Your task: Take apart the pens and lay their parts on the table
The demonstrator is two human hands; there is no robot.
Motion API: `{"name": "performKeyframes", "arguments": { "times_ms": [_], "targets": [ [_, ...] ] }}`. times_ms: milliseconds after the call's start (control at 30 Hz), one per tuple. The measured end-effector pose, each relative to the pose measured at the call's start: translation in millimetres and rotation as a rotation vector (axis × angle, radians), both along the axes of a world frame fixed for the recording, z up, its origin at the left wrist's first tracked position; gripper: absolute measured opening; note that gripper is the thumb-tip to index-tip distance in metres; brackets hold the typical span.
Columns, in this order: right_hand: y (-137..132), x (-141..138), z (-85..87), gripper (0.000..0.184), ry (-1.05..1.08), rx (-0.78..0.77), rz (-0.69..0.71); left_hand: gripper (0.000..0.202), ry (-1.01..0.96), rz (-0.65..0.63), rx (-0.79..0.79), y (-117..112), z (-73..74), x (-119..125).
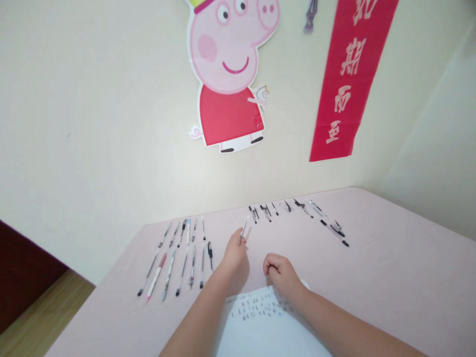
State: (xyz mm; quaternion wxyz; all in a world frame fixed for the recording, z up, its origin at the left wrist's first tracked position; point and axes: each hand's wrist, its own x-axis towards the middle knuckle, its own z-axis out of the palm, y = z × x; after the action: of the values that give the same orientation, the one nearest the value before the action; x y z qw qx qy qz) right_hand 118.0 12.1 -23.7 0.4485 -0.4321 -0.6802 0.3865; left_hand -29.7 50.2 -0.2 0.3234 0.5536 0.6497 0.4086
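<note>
My left hand (235, 253) is closed around a thin, pale pen (243, 228), which points up and away from me above the pink tabletop. My right hand (283, 274) is curled into a fist by the top edge of a white sheet of paper (267, 337), and nothing shows in it. Handwritten dark characters fill the upper part of the sheet. To the left of my left hand, pens lie in two rows, among them a pink and white pen (156, 277), a black-capped pen (210, 255) and a clear pen with a black end (182, 272).
Several pens and pen parts (266, 212) lie along the table's far edge, with more dark pieces (336, 229) at the right. The pink table (390, 277) meets a pale wall bearing a cartoon pig cutout (232, 116) and a red banner (342, 94).
</note>
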Motion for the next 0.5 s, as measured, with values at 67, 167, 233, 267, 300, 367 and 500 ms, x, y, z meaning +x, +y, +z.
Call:
{"name": "performKeyframes", "arguments": {
  "times_ms": [67,167,233,267,300,367,500],
  "targets": [
    [3,0,0.0,0.014,0.139,-0.105,-0.033,0.035,-0.352,-0.136,-0.096,-10,1.3,11],
    [11,-1,-0.3,0.021,0.415,-0.312,-0.089,0.04,-0.68,-0.234,-0.205,-26,2.3,24],
    [16,0,0.3,0.036,0.584,-0.413,-0.115,0.042,-0.736,-0.279,-0.239,-36,2.4,26],
    [19,0,1.0,0.039,0.66,-0.452,-0.121,0.043,-0.728,-0.3,-0.253,-40,2.2,26],
    [22,1,1.9,0.04,0.731,-0.485,-0.124,0.042,-0.706,-0.314,-0.265,-43,1.9,25],
    [26,2,4.0,0.038,0.851,-0.534,-0.13,0.041,-0.638,-0.335,-0.274,-46,0.4,21],
    [29,2,5.9,0.033,0.938,-0.573,-0.119,0.034,-0.353,-0.367,-0.194,-46,-5.3,9]
  ]
}}
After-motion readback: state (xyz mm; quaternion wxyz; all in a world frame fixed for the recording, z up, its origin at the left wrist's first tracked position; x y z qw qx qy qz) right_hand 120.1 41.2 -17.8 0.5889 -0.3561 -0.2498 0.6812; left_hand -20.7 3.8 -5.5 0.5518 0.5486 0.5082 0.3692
